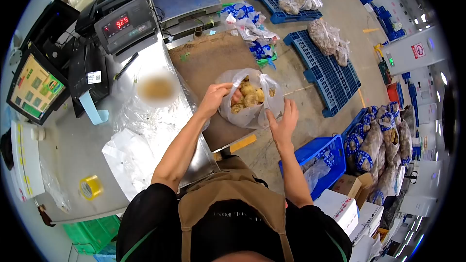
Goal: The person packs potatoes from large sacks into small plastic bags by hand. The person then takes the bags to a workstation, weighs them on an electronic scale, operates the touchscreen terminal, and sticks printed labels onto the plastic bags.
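A translucent white plastic bag [241, 116] with its mouth open stands on the brown board [208, 53]. Inside it lie several yellowish-brown lumps that look like potatoes [251, 98]. My left hand [214, 99] is closed on the bag's left rim, fingertips at the opening. On the other side, my right hand [284, 123] has its thumb and fingers apart, the thumb against the bag's right edge.
Left of me, a metal table [141, 111] holds a scale display [124, 24] with red digits, a touchscreen [36, 87] and yellow tape [90, 187]. At right are a blue crate [315, 157], a blue pallet [323, 75] and filled sacks [381, 140].
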### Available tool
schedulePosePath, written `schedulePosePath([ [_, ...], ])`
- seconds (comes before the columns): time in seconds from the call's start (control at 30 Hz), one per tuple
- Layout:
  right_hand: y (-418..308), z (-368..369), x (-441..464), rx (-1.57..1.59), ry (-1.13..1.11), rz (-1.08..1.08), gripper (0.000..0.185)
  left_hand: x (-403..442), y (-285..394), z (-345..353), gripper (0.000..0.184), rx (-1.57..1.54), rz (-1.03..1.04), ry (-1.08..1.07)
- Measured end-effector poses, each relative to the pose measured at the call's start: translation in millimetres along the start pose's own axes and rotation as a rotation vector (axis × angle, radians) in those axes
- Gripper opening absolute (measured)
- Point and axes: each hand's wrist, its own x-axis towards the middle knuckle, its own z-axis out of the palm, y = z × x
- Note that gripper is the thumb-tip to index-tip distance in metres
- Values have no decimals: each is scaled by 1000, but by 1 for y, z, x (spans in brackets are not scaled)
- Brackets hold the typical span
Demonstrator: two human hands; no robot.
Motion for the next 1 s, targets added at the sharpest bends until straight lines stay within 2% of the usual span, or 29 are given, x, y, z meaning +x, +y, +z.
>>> schedulePosePath([
  [0.07,3,12,7,11,-90,118,52,11,0,13,28,-75,-83,-27],
  [0.17,13,52,9,27,-135,87,49,21,-10,12,27,-25,-113,-96],
  [0.27,44,87,10,67,-252,60,55,21,-15,13,31,-164,-200,24],
  [0.37,69,100,22,54,-356,-174,47,22,-24,25,48,-166,-285,84],
  [0.4,71,102,28,181,-390,-182,42,28,-33,32,61,-245,-342,100],
  [0.43,66,101,40,316,-421,-204,36,33,-32,43,55,-120,-337,89],
  [0.47,60,104,50,456,-458,-235,31,43,-53,45,49,-136,-302,79],
  [0.53,79,125,41,514,-714,-163,22,66,-96,56,18,214,-179,243],
  [0.57,89,136,44,527,-846,-127,18,72,-81,62,17,182,-249,235],
  [0.63,90,137,60,1241,-984,464,16,69,-31,84,16,99,-400,199],
  [0.7,102,76,112,1408,-963,495,19,75,2,82,18,84,-295,194],
  [0.77,118,36,124,1341,-843,401,34,75,13,96,19,-8,-241,205],
  [0.83,120,23,132,943,-659,-131,45,87,8,120,18,-158,-197,238],
  [0.87,120,20,133,731,-547,-371,51,92,-7,128,17,-119,-174,210],
  [0.9,121,24,135,787,-625,-340,54,97,-22,134,16,-77,-149,180],
  [0.97,120,38,143,899,-775,-284,61,101,-34,145,16,196,-239,138],
  [1.0,121,48,149,831,-825,-384,66,101,-37,146,15,330,-293,116],
])
